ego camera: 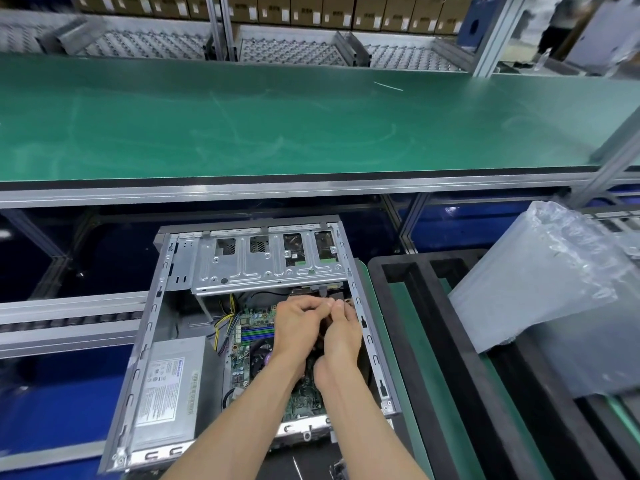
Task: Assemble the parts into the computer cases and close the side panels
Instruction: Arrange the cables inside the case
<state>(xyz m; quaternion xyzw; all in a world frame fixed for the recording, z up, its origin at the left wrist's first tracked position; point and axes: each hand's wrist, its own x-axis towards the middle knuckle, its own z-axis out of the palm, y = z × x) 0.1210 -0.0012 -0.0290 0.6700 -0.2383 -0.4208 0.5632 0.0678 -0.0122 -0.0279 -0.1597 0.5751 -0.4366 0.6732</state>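
An open grey computer case (149, 341) lies on its side in front of me, with no side panel on it. Inside are a silver power supply (166, 393) at the lower left, a metal drive cage (270, 261) across the top and a green motherboard (249, 337) with blue memory slots. Both hands reach into the case's upper right, just under the drive cage. My left hand (294, 327) and my right hand (341, 336) are close together with curled fingers, pinching a small dark connector or cable (327, 318) that the fingers mostly hide.
A long green bench (277, 123) runs behind the case, with roller racks and cardboard boxes beyond it. At the right, a black foam tray (415, 271) holds a clear plastic bag (540, 278). Yellow wires (221, 323) run beside the motherboard.
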